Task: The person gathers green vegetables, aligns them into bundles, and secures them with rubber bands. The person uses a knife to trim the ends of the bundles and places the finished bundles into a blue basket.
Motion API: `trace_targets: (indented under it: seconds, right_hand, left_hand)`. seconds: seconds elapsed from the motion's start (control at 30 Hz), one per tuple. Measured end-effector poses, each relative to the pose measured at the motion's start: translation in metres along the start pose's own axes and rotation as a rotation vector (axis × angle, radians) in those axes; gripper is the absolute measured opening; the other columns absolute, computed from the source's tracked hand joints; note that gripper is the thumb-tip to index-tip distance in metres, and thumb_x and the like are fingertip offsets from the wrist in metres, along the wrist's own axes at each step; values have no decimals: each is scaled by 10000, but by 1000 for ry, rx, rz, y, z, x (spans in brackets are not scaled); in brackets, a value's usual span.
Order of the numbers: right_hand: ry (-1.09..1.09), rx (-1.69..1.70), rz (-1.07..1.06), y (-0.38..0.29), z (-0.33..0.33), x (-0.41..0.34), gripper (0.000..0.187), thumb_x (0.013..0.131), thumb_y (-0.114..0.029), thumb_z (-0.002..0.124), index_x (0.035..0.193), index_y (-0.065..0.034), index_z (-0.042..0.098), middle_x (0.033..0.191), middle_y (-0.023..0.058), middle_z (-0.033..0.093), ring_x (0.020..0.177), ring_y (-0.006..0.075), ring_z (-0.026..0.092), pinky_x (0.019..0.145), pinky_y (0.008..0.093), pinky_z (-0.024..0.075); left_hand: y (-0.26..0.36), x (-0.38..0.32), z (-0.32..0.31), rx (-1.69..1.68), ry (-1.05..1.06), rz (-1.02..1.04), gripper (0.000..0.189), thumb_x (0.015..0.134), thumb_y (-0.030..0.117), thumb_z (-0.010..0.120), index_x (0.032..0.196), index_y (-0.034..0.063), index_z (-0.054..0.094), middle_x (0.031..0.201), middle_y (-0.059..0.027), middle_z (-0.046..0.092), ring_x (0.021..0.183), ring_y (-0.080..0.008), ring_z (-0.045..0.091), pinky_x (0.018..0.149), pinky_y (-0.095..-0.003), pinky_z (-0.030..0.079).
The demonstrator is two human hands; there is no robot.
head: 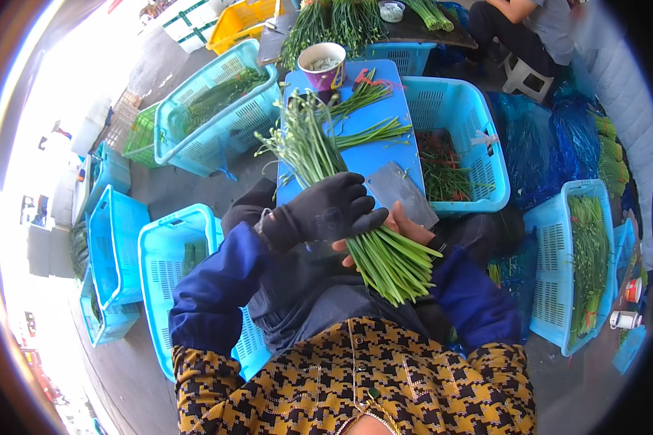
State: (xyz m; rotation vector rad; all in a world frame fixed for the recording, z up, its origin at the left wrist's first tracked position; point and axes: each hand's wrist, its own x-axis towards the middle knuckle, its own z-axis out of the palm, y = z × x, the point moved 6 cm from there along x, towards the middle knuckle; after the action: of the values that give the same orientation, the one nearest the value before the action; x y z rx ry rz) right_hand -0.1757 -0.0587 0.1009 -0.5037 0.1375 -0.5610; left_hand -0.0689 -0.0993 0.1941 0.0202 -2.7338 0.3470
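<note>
My left hand (332,212), in a black knit glove, is closed around a thick bunch of flowering garlic chives (397,261). The buds point up and left over the table; the cut stem ends hang toward my lap. My bare right hand (405,225) touches the bunch from beneath and the right, its fingers partly hidden by the stems. Just beyond it a cleaver blade (400,190) lies on the blue table (373,155). Two smaller chive bundles (373,133) lie farther up, one with a red tie (378,81).
A paper tub (324,65) stands at the table's far end. Turquoise plastic crates (498,163) flank the table, several holding greens. A dark board (424,35) with more chives is beyond it. A seated person (544,32) is at the upper right, beside blue plastic sheeting (522,147).
</note>
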Motion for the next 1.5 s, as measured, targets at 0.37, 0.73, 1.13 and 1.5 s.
trace_targets:
  seconds: [0.37, 0.73, 1.13, 1.5]
  right_hand:
    - [321, 227, 97, 91, -91, -10, 658, 991, -404, 607, 1452, 30, 427, 1388, 255, 558, 1144, 314, 654, 912, 458, 600]
    - [335, 163, 128, 87, -90, -6, 641, 948, -303, 659, 1432, 46, 424, 1355, 260, 563, 1102, 321, 671, 832, 468, 632]
    - [578, -370, 146, 61, -70, -3, 435, 881, -154, 691, 1244, 35, 545, 1009, 105, 675, 829, 184, 699, 760, 316, 597]
    - [569, -216, 111, 71, -84, -13, 409, 900, -213, 641, 1204, 52, 569, 991, 145, 695, 749, 217, 710, 666, 322, 616]
  left_hand:
    - [45, -64, 117, -72, -154, -489, 466, 840, 202, 616, 1287, 81, 563, 1246, -138, 628, 1230, -335, 582, 1120, -507, 392]
    - [94, -152, 111, -1624, 785, -1779, 363, 979, 254, 637, 1236, 0, 600, 1075, -74, 669, 951, -146, 636, 855, -274, 522]
    - [108, -96, 155, -2365, 1057, -1358, 435, 964, 337, 683, 1246, 15, 603, 1098, -88, 694, 949, -179, 684, 851, -357, 577]
    - [112, -103, 162, -2461, 1087, -1362, 433, 1001, 362, 623, 1238, 0, 611, 1087, -122, 717, 918, -201, 718, 835, -348, 600]
